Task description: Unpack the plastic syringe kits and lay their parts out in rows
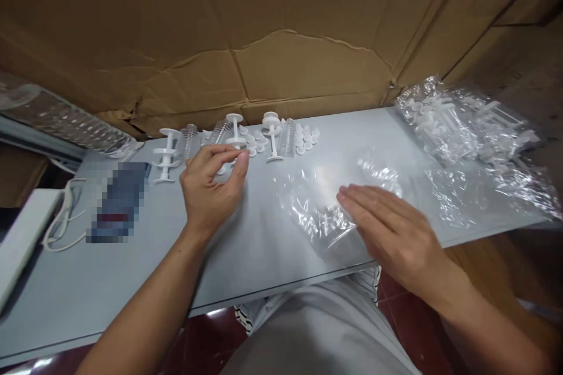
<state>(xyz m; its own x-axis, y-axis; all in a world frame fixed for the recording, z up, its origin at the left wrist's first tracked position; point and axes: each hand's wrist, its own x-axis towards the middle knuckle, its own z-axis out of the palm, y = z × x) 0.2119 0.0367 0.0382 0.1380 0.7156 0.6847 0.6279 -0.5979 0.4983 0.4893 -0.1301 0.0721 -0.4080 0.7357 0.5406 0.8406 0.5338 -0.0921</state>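
Clear plastic bag [316,220]: right hand [396,234] flat, grip hidden; left hand [206,188] near-pinched, hold unclear. Seemingly bag-handling; next needs edge-gripping.

Pretty plain outfit from where I'm standing tbh: loose light-grey cloth [321,334] with soft folds over the lap, can't tell if it's shirt or pants. Kinda digging the black-and-white striped trim [244,319] peeking out either side. Left hand [215,187] and right hand [396,240] are bare, forearms [149,299] too, tiny spot [179,251] near the left wrist.
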